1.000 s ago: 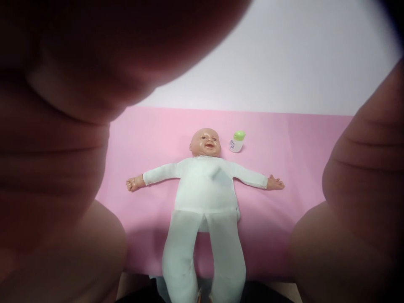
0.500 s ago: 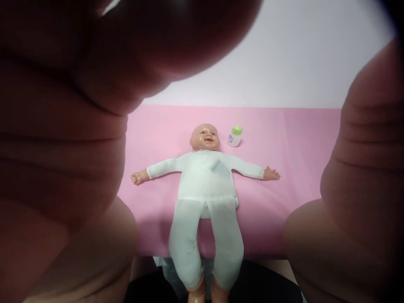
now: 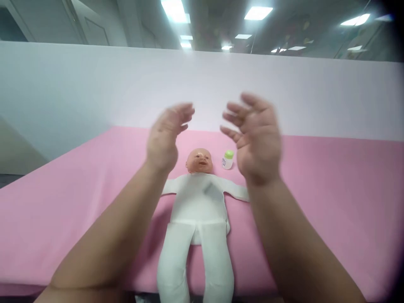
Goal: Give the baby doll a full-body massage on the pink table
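Two hands mid-frame, left hand (image 3: pixel 162 141) and right hand (image 3: pixel 260 141), hover half-open, empty. Baby doll (image 3: pixel 198 206) lies centre to bottom edge; likely soft-bodied, hard-headed, best supported under neck and torso.

Before you, the doll's head (image 3: pixel 200 160) looks like smooth, glossy plastic, and its body (image 3: pixel 200 200) like matt white cloth. The bottle (image 3: pixel 227 162) looks like smooth plastic, its body translucent. You have a smooth pink cover (image 3: pixel 331 202) with a soft sheen, and behind it a smooth white panel (image 3: pixel 202 88).
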Available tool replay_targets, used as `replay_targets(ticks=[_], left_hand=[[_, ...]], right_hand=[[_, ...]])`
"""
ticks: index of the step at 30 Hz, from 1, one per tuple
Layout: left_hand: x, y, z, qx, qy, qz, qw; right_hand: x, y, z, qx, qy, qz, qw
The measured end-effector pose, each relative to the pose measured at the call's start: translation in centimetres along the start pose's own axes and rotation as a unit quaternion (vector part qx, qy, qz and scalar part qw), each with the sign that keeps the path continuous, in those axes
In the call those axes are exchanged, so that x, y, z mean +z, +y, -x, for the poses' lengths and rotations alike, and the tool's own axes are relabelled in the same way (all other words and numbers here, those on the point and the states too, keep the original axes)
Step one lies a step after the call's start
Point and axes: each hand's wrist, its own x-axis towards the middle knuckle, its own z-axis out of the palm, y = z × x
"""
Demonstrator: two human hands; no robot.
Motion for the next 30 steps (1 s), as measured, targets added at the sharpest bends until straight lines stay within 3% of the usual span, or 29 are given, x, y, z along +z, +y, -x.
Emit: replay_targets(ticks=[3, 5, 8, 13, 20, 30], left_hand=[[1.5, -8.3, 1.5, -0.027, 0.038, -0.057, 0.997], [2.0, -12.8, 3.3, -0.074, 0.01, -0.088, 0.993], [2.3, -16.5, 5.6, -0.145, -0.026, -0.089, 0.985], [1.9, -17.3, 6.9, -0.188, -0.038, -0.077, 0.978], [2.0, -17.6, 7.2, -0.248, 0.011, 0.036, 0.968], [1.1, -17.6, 6.9, -0.254, 0.026, 0.039, 0.966]], right_hand=[[3.3, 3.2, 2.1, 0.132, 0.082, 0.002, 0.988], [5.1, 6.0, 3.7, 0.236, 0.101, 0.039, 0.966], [6.3, 9.1, 5.7, 0.298, 0.074, 0.042, 0.951], [6.2, 10.1, 6.9, 0.313, 0.059, -0.07, 0.945], [6.3, 9.5, 7.3, 0.296, 0.076, -0.051, 0.951], [6.6, 9.3, 7.0, 0.292, 0.068, -0.101, 0.949]])
